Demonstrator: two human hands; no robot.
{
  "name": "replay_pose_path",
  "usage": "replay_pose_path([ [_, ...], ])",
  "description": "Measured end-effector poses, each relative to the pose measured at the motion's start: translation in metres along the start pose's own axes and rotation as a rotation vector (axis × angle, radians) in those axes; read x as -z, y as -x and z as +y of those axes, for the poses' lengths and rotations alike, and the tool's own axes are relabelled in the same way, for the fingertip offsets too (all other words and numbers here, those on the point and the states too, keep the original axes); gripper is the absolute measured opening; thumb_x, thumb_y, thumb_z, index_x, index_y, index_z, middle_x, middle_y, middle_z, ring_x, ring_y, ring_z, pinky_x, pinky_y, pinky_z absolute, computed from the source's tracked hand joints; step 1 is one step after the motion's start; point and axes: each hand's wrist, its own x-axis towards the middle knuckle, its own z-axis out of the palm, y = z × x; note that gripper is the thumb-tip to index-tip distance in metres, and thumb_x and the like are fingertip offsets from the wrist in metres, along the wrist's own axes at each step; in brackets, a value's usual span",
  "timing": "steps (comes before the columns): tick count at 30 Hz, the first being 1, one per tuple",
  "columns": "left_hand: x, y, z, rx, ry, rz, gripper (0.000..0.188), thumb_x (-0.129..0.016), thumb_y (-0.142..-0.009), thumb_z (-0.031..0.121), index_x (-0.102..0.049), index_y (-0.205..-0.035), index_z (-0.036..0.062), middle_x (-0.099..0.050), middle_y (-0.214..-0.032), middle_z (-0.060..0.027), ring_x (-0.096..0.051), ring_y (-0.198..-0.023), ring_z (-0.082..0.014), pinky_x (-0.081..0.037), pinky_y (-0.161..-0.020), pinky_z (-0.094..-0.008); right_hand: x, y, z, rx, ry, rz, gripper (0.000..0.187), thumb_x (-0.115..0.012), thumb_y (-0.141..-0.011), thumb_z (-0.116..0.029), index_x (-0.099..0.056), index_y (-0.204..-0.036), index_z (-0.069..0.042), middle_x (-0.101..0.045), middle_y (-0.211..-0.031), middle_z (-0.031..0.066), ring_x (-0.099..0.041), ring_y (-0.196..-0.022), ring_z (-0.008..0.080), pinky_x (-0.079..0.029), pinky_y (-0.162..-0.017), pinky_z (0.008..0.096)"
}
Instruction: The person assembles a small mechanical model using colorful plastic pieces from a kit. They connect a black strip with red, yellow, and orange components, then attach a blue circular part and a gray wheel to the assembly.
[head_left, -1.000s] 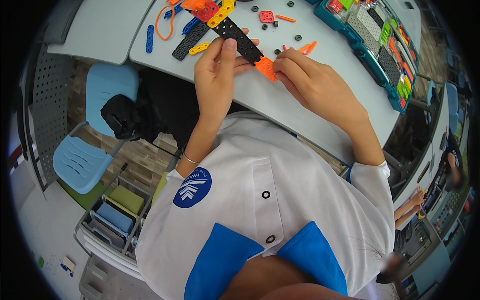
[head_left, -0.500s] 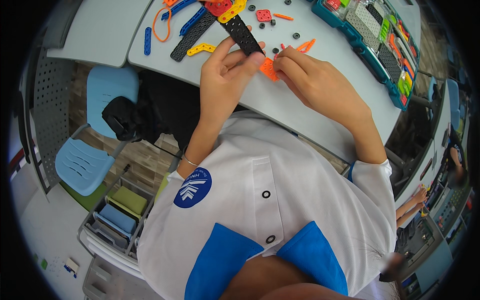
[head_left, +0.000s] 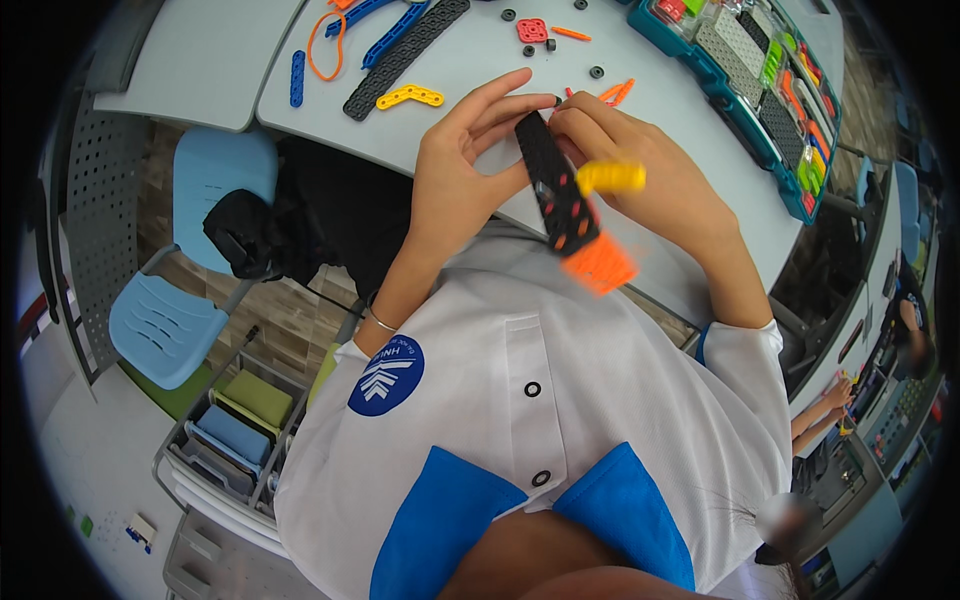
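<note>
A black perforated construction plate (head_left: 545,180) is tilted between my hands, above the table's near edge. A blurred orange piece (head_left: 602,264) shows at its lower end and a blurred yellow piece (head_left: 613,177) sticks out to its right. My right hand (head_left: 650,175) is closed around the plate's upper right side; its fingertips are partly hidden. Beside the plate's left side is my left hand (head_left: 465,160), fingers stretched apart, with its thumb tip passing behind the plate. Whether that thumb touches it I cannot tell.
On the white table (head_left: 460,60) lie a yellow angled beam (head_left: 410,96), a long black strip (head_left: 405,62), a short blue beam (head_left: 297,79), an orange rubber band (head_left: 322,62) and a red square piece (head_left: 532,31). A teal parts case (head_left: 730,100) stands at the right.
The plate assembly has turned over and come nearer to my body, its orange piece now lower. My left hand has loosened and its fingers have spread.
</note>
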Motion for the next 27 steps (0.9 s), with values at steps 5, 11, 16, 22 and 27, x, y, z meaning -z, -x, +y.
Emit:
replay_pose_path([
  [5, -0.004, 0.001, 0.003, 0.013, -0.021, 0.104, 0.025, -0.065, -0.098, 0.009, -0.067, -0.119, -0.0049, -0.07, -0.121, -0.0151, -0.065, -0.113, -0.016, -0.052, -0.101, -0.0301, 0.001, 0.0, 0.0, 0.024, 0.015, 0.03, 0.018, -0.059, -0.091, -0.007, -0.056, -0.107, -0.001, -0.057, -0.105, 0.0099, -0.065, -0.085, 0.0285, -0.055, -0.064, 0.0376],
  [11, 0.003, -0.007, 0.008, 0.107, 0.193, 0.214, 0.037, -0.051, -0.107, 0.022, -0.062, -0.124, -0.0085, -0.071, -0.116, -0.0201, -0.071, -0.108, -0.0256, -0.058, -0.09, -0.0298, 0.011, -0.004, -0.004, 0.078, 0.017, 0.144, 0.016, -0.059, -0.089, -0.003, -0.055, -0.104, -0.002, -0.055, -0.099, 0.0074, -0.063, -0.079, 0.0265, -0.052, -0.058, 0.0372],
  [16, 0.0, -0.005, 0.013, 0.165, 0.159, 0.184, 0.034, -0.053, -0.106, 0.02, -0.062, -0.123, -0.0078, -0.072, -0.116, -0.0186, -0.071, -0.104, -0.0217, -0.059, -0.087, -0.0283, 0.008, -0.002, -0.005, 0.068, 0.02, 0.099, 0.018, -0.059, -0.086, -0.002, -0.055, -0.104, -0.003, -0.055, -0.101, 0.0071, -0.064, -0.082, 0.0261, -0.053, -0.059, 0.0373],
  [22, 0.005, -0.002, 0.007, 0.111, 0.14, 0.09, 0.029, -0.062, -0.098, 0.006, -0.06, -0.124, -0.007, -0.071, -0.117, -0.0185, -0.07, -0.106, -0.0194, -0.058, -0.087, -0.0274, 0.017, -0.001, -0.007, 0.063, 0.059, 0.038, 0.027, -0.068, -0.083, 0.002, -0.06, -0.109, -0.003, -0.063, -0.11, 0.0078, -0.068, -0.087, 0.028, -0.057, -0.067, 0.0356],
  [27, 0.004, -0.004, 0.006, 0.146, 0.243, 0.082, 0.031, -0.064, -0.094, 0.001, -0.058, -0.124, -0.0072, -0.069, -0.119, -0.0197, -0.068, -0.108, -0.0201, -0.058, -0.093, -0.032, 0.016, 0.0, -0.003, 0.02, -0.001, 0.003, 0.029, -0.068, -0.084, 0.002, -0.061, -0.112, -0.004, -0.062, -0.11, 0.0078, -0.067, -0.086, 0.0285, -0.056, -0.069, 0.0366],
])
